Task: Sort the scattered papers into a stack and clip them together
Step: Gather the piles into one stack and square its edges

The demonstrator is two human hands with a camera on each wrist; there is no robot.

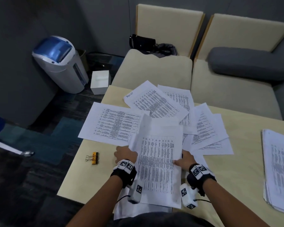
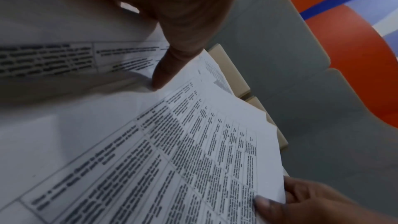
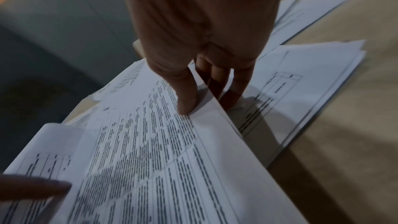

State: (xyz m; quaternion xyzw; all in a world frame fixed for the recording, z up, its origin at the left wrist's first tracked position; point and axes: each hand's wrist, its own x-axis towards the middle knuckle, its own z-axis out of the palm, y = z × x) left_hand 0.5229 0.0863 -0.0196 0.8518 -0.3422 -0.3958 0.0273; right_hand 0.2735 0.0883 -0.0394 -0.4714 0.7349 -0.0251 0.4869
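I hold a bundle of printed sheets (image 1: pixel 159 161) by its two long edges, just above the near middle of the wooden table (image 1: pixel 82 176). My left hand (image 1: pixel 125 154) grips the left edge, where one sheet curls upward; its thumb (image 2: pixel 163 67) lies on the paper (image 2: pixel 193 151). My right hand (image 1: pixel 186 159) pinches the right edge, thumb (image 3: pixel 187 94) on top of the sheets (image 3: pixel 150 151) and fingers (image 3: pixel 232 94) underneath. More loose sheets (image 1: pixel 111 122) (image 1: pixel 154 100) (image 1: pixel 208 128) lie fanned across the far half. A yellow and black binder clip (image 1: pixel 93 158) lies left of my left hand.
A separate paper stack (image 1: pixel 279 169) sits at the table's right edge. One sheet (image 1: pixel 126 208) overhangs the near edge. Beyond the table are beige sofa seats (image 1: pixel 154 68), a grey bolster (image 1: pixel 249 63) and a black bag (image 1: pixel 142 41). A white-blue machine (image 1: pixel 59 63) and a white box (image 1: pixel 100 81) stand on the floor at left.
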